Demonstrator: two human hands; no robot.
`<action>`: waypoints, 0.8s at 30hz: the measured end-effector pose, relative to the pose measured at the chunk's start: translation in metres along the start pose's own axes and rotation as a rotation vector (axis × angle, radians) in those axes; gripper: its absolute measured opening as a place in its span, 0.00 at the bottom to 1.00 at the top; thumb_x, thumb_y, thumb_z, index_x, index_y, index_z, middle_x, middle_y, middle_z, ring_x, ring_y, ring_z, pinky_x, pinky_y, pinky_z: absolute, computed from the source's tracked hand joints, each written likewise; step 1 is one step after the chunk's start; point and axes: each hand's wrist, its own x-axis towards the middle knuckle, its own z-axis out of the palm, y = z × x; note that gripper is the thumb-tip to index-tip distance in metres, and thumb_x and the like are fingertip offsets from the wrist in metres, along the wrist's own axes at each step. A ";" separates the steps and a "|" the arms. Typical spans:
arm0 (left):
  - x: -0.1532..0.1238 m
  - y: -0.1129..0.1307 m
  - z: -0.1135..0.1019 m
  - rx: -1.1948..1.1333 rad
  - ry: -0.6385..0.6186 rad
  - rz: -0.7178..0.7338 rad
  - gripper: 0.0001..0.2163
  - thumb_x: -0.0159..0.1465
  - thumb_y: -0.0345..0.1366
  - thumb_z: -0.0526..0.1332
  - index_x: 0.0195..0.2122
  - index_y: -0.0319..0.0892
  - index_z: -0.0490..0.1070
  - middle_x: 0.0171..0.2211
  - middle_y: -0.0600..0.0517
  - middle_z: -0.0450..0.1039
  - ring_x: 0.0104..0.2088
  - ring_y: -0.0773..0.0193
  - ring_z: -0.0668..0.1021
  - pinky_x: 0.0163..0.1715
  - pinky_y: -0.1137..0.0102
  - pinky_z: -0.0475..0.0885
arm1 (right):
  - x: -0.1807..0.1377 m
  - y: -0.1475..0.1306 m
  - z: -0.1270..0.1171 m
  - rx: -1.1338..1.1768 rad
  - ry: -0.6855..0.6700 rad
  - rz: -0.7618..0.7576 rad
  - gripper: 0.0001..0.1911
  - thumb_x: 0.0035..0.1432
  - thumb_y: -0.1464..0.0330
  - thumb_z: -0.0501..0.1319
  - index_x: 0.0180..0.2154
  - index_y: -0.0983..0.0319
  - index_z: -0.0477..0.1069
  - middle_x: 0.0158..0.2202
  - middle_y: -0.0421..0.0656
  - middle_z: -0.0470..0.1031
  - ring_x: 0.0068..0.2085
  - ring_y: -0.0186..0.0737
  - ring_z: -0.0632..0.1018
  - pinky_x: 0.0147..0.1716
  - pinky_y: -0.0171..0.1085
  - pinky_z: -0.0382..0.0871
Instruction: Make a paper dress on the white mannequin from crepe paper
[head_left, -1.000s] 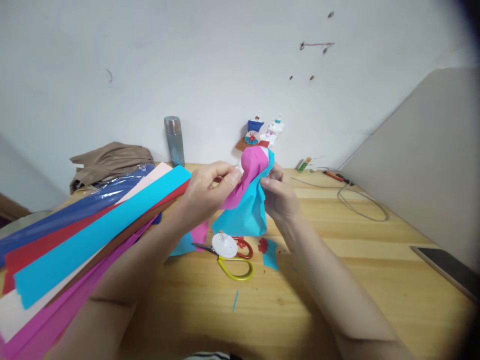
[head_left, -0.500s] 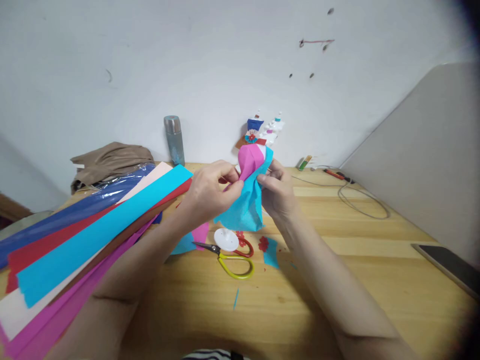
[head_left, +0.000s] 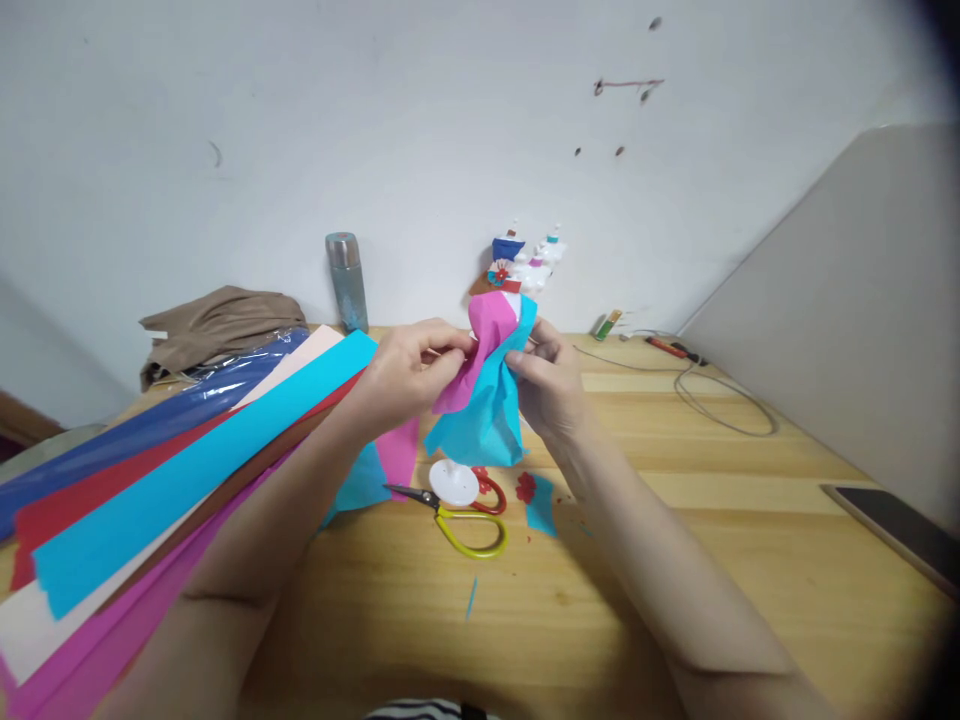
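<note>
Above the wooden table (head_left: 675, 560) I hold up a small figure wrapped in pink paper (head_left: 489, 322) over turquoise paper (head_left: 484, 420). My left hand (head_left: 409, 375) pinches the pink paper's edge from the left. The fingers of my right hand (head_left: 549, 385) are closed on the turquoise paper and the figure from the right. Below the hands lie scissors (head_left: 461, 515) with one red and one yellow handle, and a white round disc (head_left: 452, 482) resting on them.
Long sheets of coloured paper (head_left: 172, 470) fan across the table's left side. Paper scraps (head_left: 538, 500) lie near the scissors. A steel flask (head_left: 346, 282), finished paper figures (head_left: 525, 262), a brown cloth (head_left: 217, 322) and a cable (head_left: 712, 405) stand at the back. A dark phone (head_left: 896, 535) lies right.
My hands shifted the figure slightly left and lower. The pink paper, pulled tight half a second ago, now hangs down again from my left fingers.
</note>
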 end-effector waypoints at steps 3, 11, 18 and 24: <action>0.003 -0.004 -0.003 -0.119 -0.020 -0.111 0.06 0.58 0.33 0.63 0.32 0.40 0.80 0.34 0.48 0.82 0.33 0.63 0.80 0.34 0.69 0.77 | 0.000 0.001 -0.001 -0.029 -0.013 0.002 0.21 0.39 0.65 0.75 0.39 0.54 0.77 0.28 0.35 0.78 0.26 0.36 0.75 0.29 0.38 0.73; 0.006 -0.005 0.004 -0.225 0.035 -0.213 0.09 0.51 0.38 0.71 0.27 0.39 0.75 0.26 0.52 0.76 0.28 0.66 0.76 0.29 0.71 0.74 | 0.000 0.002 -0.003 -0.104 -0.022 -0.023 0.24 0.41 0.60 0.76 0.41 0.54 0.74 0.29 0.35 0.78 0.27 0.38 0.76 0.30 0.40 0.74; 0.005 -0.013 0.019 -0.300 0.149 -0.146 0.14 0.49 0.39 0.75 0.25 0.40 0.71 0.24 0.56 0.72 0.25 0.69 0.72 0.28 0.71 0.71 | -0.001 0.000 -0.001 -0.131 0.007 -0.016 0.23 0.40 0.60 0.75 0.41 0.54 0.75 0.29 0.37 0.78 0.27 0.38 0.74 0.29 0.40 0.71; 0.004 -0.021 0.028 -0.243 0.206 -0.108 0.20 0.49 0.44 0.78 0.24 0.42 0.67 0.23 0.56 0.69 0.24 0.70 0.70 0.24 0.73 0.67 | -0.001 0.002 -0.001 -0.133 -0.016 -0.028 0.24 0.41 0.60 0.76 0.41 0.53 0.74 0.32 0.37 0.80 0.29 0.39 0.77 0.31 0.41 0.73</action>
